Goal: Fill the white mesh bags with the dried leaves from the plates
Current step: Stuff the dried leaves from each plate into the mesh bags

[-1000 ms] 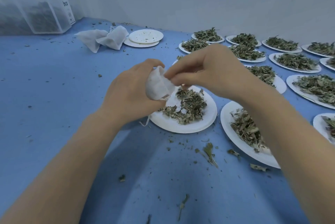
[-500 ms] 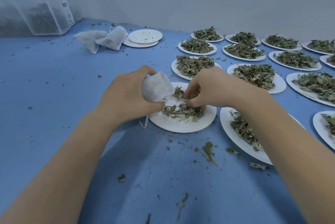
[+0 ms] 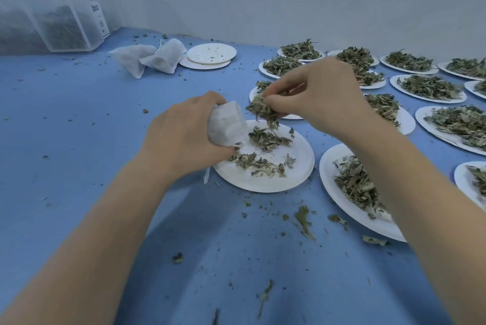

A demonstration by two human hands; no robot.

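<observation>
Mesh bag (image 3: 227,127) — white, bulging, crumpled

Soft, even, bluish light; faint shadows, wide-angle edge distortion.

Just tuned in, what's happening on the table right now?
A person is filling a white mesh bag, gripped in the left hand over a paper plate. The right hand pinches a clump of dried leaves beside the bag. Leaves remain on that plate, and many full plates wait to the right.
</observation>
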